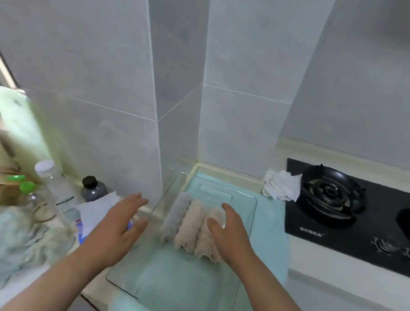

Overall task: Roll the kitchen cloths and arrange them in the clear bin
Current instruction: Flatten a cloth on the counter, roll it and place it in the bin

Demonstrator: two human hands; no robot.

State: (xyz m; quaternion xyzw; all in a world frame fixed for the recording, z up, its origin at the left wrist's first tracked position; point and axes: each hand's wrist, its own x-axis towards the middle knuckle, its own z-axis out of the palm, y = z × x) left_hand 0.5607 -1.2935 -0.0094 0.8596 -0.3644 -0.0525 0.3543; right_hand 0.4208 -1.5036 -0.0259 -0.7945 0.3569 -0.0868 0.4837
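Watching the head view. The clear bin (252,213) is sitting on a teal towel (271,241), tucked into the wall corner.

Three rolls are lying inside it, side by side and touching: grey roll (175,216) nearest the left wall, middle beige roll (190,226), right beige roll (203,245). Their long axes are running away from me toward the back wall, far ends leaning slightly left.

The right hand (230,233) is lying palm down over the right beige roll, fingers straight and close together. It is gripping nothing and looks to be touching the roll's top, though I'm not certain of contact.

The left hand (117,227) is hovering outside the bin's left wall, fingers straight and slightly spread, holding nothing.

I'm reading the step as settling the third roll into its row. A free strip is showing between that roll and the bin's right wall, so the next roll would go there, same axis.

A blurred heap (18,238) to my left looks like loose cloths, well apart from the bin. The left hand is the nearer one.
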